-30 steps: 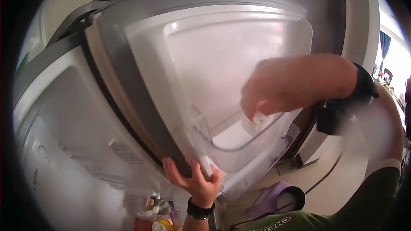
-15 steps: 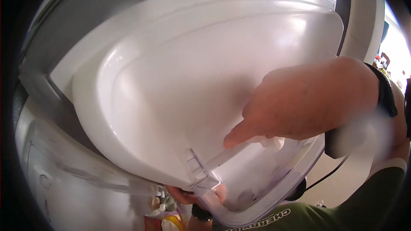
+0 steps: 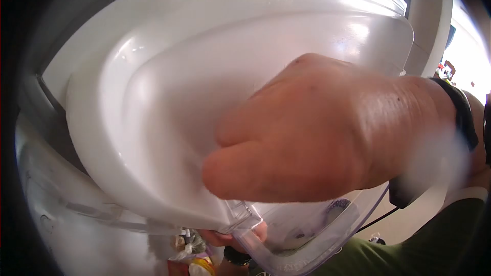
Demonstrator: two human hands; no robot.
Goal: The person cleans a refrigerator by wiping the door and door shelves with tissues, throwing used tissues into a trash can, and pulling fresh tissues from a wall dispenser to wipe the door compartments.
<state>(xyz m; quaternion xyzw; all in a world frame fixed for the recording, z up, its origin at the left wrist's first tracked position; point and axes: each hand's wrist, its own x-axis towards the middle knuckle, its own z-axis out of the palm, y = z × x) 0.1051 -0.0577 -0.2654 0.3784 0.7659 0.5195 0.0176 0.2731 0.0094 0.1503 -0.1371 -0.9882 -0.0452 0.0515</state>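
A large white drawer with a clear plastic front fills most of the view, tilted. Inside it are smooth white walls with a few water drops on the rim. My right hand reaches in from the right, closed with the fingers curled under, over the drawer's near part. Its palm side is hidden; a crumpled white cloth showed beneath it a moment ago. Down at the clear corner, my left hand grips the drawer's edge from outside, part of it showing through the plastic.
A grey-white appliance frame surrounds the drawer, with a pale panel at lower left. Bagged items lie below the drawer, beside my left hand. A dark cable runs at lower right. A bright window area stands at far right.
My right hand has moved left and closer to the camera, and its fingers look more curled. The white cloth under it has gone out of sight. The drawer has shifted slightly left in view.
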